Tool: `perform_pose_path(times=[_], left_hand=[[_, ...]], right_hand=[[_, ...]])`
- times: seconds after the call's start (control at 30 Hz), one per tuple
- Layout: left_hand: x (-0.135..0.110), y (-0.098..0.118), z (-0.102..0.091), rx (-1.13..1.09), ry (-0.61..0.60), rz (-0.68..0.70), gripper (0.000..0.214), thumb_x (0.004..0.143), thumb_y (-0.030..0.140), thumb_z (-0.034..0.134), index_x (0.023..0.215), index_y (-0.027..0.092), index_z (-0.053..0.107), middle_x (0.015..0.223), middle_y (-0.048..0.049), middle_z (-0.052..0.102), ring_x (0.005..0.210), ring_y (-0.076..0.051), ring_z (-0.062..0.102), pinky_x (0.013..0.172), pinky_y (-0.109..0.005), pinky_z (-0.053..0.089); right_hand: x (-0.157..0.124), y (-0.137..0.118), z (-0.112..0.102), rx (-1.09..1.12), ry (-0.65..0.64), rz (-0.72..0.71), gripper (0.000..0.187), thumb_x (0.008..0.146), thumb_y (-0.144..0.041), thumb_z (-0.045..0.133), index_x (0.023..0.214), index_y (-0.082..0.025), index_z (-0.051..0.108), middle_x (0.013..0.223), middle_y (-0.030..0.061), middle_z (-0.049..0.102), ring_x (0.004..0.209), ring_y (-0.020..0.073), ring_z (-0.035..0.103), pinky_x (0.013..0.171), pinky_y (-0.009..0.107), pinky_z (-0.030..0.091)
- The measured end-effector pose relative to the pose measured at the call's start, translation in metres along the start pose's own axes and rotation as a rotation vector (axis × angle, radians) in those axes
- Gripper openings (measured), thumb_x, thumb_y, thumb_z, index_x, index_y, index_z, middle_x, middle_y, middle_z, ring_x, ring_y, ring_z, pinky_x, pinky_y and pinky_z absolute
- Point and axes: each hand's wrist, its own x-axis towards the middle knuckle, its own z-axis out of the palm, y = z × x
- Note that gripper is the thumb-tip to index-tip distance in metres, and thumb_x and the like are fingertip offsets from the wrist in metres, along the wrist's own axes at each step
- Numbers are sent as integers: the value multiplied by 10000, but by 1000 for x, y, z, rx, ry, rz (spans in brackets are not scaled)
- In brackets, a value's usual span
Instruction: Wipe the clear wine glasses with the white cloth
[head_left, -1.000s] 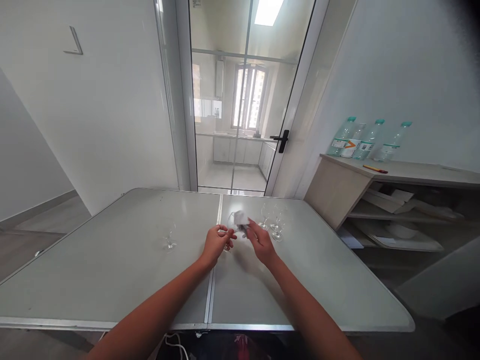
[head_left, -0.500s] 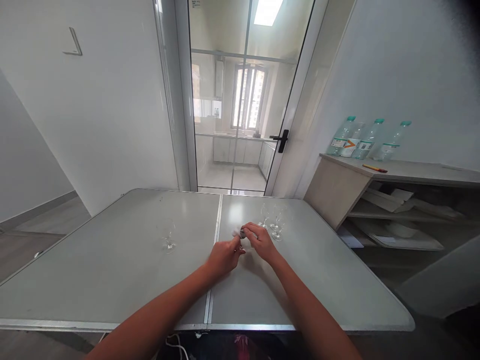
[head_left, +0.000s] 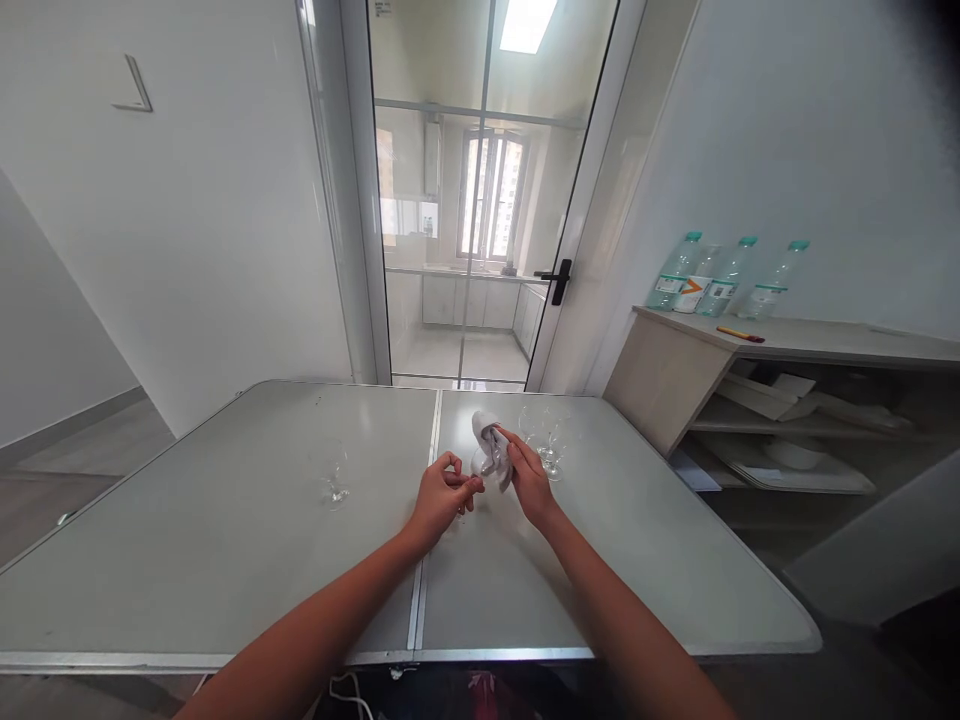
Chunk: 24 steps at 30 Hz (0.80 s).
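My left hand (head_left: 444,498) is closed, thumb and fingers pinched on the thin stem of a clear wine glass (head_left: 477,462). Cloth and fingers hide most of that glass. A crumpled whitish cloth (head_left: 492,448) is bunched in my right hand (head_left: 531,484) and pressed against the bowl. Just beyond the right hand, several clear wine glasses (head_left: 551,455) stand upright, partly overlapping. Off to the left, one more wine glass (head_left: 336,488) stands alone on the grey table (head_left: 225,560).
A metal seam (head_left: 417,600) divides the folding table. Right of it stands a shelf unit (head_left: 667,375) with several plastic bottles (head_left: 724,280) and a yellow-red brush or pen (head_left: 740,334) on top. Behind the table is a glass door (head_left: 487,220) with a black handle (head_left: 558,280).
The cloth has come up and opened out in my right hand, showing more of itself. My left hand has shifted slightly left, its fingers more visible. The whole view has moved slightly.
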Motion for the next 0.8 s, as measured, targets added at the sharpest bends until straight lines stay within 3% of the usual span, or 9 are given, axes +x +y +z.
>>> perform_pose_path(times=[0.13,0.3,0.43,0.53,0.67,0.8], left_hand=[[2,-1,-2,-97,-8,-17,534,722,465,824,827,236,354,725,-34,749,447,-98,542,437,-209,384],[1,1,0,-128,-42,-35,534,706,472,840,847,230,385,737,-43,755,441,-96,541,441,-208,376],[-1,1,1,-64,-105,-28,482,756,468,791,835,229,380,764,-47,747,449,-96,536,447,-214,369],[-3,-2,0,99,-84,86,416,792,389,746,799,233,361,666,30,653,458,-91,504,472,-218,369],[-3,-9,-5,487,-32,310,292,834,279,660,775,230,379,595,75,503,504,-94,459,538,-228,335],[-4,-15,-11,813,-83,440,141,861,226,614,855,232,473,678,35,597,562,-127,525,569,-256,305]], right_hand=[[-3,-1,-3,-192,11,-183,348,1010,-464,487,1223,-272,682,1372,51,640,1244,250,583,1022,393,472],[-9,-7,-8,-308,17,-356,277,1043,-356,433,1199,-279,648,1365,62,641,1248,252,593,1031,420,473],[-11,-12,-9,-398,-56,-553,248,1030,-280,436,1197,-276,619,1388,81,619,1324,283,549,1107,514,429],[-10,-17,-8,-523,-170,-673,266,987,-246,508,1221,-268,633,1365,97,622,1374,304,501,1143,552,396],[-6,-22,-5,-585,-241,-592,276,963,-248,553,1213,-264,669,1326,107,623,1251,277,588,1052,467,484],[-2,-20,-6,-479,-229,-385,169,950,-308,588,1009,-237,730,1113,79,692,1057,248,646,944,397,503]])
